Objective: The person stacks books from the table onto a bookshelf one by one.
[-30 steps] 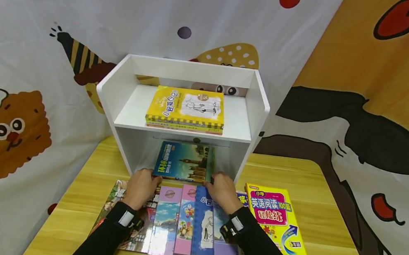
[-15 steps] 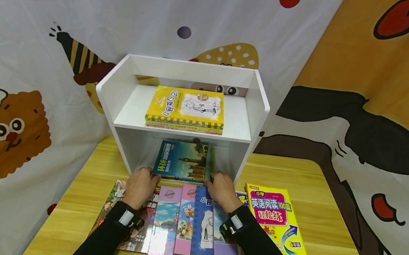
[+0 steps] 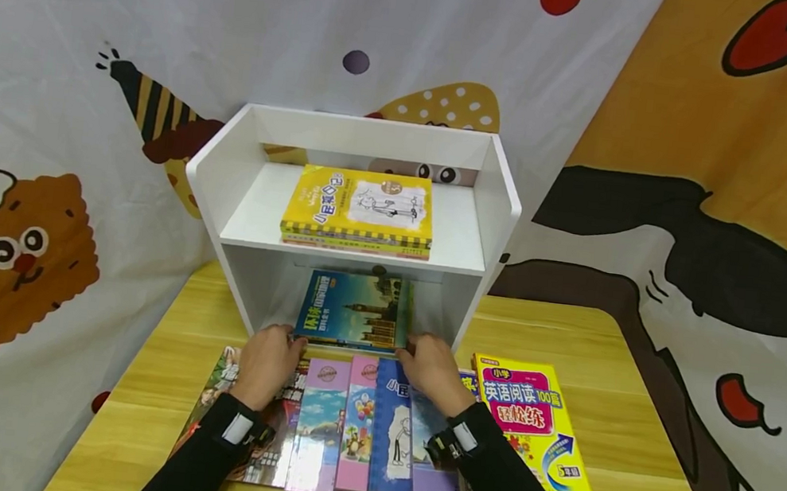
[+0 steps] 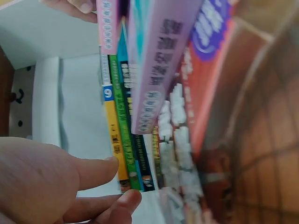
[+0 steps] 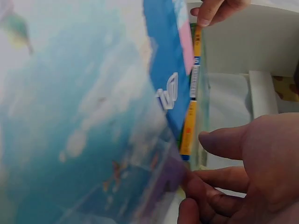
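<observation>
Blue book (image 3: 355, 310) flat, long axis left-to-right (cover top leftward)

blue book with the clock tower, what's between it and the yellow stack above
The white shelf board lies between: the head view shows the yellow stack resting on it and the blue book in the compartment below.

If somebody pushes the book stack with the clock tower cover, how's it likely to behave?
The book stack would probably slide rather than roll or tip, since it lies flat in the lower compartment. Its books may shift against each other, as several separate spines show. It may feel fairly heavy when lifted, being several books thick.
</observation>
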Demonstrator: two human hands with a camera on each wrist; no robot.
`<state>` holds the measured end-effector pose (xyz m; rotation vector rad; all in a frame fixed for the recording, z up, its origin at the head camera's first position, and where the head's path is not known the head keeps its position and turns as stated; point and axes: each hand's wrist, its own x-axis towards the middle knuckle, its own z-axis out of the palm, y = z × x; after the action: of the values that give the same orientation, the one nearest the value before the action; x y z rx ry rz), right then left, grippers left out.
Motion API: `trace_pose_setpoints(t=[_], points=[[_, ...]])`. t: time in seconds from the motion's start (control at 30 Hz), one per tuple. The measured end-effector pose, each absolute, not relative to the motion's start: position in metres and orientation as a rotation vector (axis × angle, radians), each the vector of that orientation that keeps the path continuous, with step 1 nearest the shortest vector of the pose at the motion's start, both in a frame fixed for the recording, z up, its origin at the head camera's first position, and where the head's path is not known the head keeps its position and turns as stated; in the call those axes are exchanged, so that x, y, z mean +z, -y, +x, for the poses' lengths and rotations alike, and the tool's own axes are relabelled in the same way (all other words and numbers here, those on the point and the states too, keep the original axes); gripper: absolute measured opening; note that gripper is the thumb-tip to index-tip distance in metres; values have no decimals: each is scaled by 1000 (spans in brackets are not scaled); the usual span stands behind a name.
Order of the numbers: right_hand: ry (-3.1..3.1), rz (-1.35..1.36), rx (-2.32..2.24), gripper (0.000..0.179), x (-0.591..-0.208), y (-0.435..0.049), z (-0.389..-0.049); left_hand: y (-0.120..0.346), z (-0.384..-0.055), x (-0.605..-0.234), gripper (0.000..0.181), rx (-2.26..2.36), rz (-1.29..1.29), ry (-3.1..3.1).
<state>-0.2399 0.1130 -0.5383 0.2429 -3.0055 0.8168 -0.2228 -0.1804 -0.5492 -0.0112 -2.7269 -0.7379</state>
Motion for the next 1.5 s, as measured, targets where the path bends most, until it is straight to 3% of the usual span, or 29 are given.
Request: trace_pose_setpoints(t=[0.23, 0.47, 0.77, 1.23, 1.5], points=[[2942, 349, 855, 41, -529, -122, -225, 179, -210, -537, 29, -804, -102, 2759], [2937, 439, 888, 41, -530, -129, -204, 170, -187, -534, 47, -927, -288, 2912], [2882, 562, 910, 32, -536, -141, -173, 167, -167, -530, 48, -828, -250, 2989], [2836, 544, 982, 26, -537, -149, -149, 210, -153, -542, 59, -681, -104, 2961], [2833, 584, 942, 32, -538, -145, -143, 231, -146, -546, 67, -595, -26, 3021]])
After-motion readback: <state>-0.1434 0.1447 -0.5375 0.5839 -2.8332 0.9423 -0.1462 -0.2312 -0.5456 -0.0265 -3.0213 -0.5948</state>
